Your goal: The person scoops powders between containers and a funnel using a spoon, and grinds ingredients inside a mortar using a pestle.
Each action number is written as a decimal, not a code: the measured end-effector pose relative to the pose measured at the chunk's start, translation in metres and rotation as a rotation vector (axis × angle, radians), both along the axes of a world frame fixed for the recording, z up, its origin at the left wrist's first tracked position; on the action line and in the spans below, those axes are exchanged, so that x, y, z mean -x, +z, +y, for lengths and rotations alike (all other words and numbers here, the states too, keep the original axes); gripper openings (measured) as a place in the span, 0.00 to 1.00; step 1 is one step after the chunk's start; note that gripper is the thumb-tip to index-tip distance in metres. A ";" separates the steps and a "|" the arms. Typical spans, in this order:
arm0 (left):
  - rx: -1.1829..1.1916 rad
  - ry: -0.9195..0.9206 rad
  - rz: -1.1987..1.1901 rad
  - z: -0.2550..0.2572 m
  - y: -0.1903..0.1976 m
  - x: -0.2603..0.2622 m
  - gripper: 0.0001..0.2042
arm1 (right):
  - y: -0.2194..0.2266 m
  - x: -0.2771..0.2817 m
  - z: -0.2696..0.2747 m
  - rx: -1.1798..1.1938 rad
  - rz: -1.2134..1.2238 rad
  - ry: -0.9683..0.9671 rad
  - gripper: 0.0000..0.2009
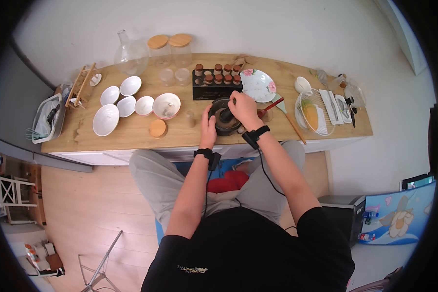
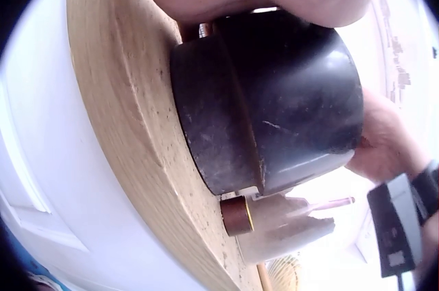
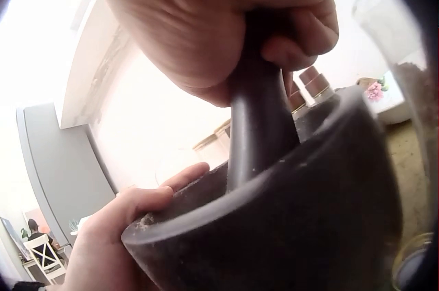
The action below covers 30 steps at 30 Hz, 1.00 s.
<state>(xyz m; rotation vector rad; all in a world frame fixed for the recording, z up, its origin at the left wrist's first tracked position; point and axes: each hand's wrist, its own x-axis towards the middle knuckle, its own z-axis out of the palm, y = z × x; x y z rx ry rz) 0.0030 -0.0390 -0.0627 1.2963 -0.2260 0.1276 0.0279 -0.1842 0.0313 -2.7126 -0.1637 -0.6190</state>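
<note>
A black stone mortar (image 1: 227,133) stands near the table's front edge, with some brownish material inside. My left hand (image 1: 208,130) holds the mortar's left side, its fingers along the wall and over the rim in the right wrist view. Wrapped around the top of a black pestle (image 3: 259,126), my right hand (image 1: 245,109) keeps it tilted inside the bowl; the pestle's lower end is hidden behind the rim. In the left wrist view, a brown cap (image 2: 236,215) shows low beside the mortar's base.
Behind the mortar sits a black rack (image 1: 216,91) of capped jars. A floral plate (image 1: 258,86), a red-handled utensil (image 1: 272,105), a wooden-handled spatula (image 1: 293,122) and a wire basket (image 1: 301,117) lie rightward. Several white bowls (image 1: 106,120), a wooden lid (image 1: 157,128) and a small jar (image 1: 191,119) are leftward.
</note>
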 end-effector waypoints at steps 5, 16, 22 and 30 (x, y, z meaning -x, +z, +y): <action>-0.003 0.027 -0.012 -0.003 0.000 0.001 0.21 | 0.001 0.033 0.010 0.027 -0.032 0.034 0.05; -0.048 -0.008 -0.020 0.001 0.001 0.001 0.21 | 0.015 -0.004 0.036 0.171 -0.012 0.064 0.06; -0.005 -0.006 0.004 -0.002 0.003 0.002 0.21 | -0.003 0.003 -0.008 -0.037 0.021 0.008 0.04; -0.019 0.015 0.004 -0.002 -0.003 -0.001 0.21 | 0.012 0.031 0.042 0.184 -0.176 0.173 0.05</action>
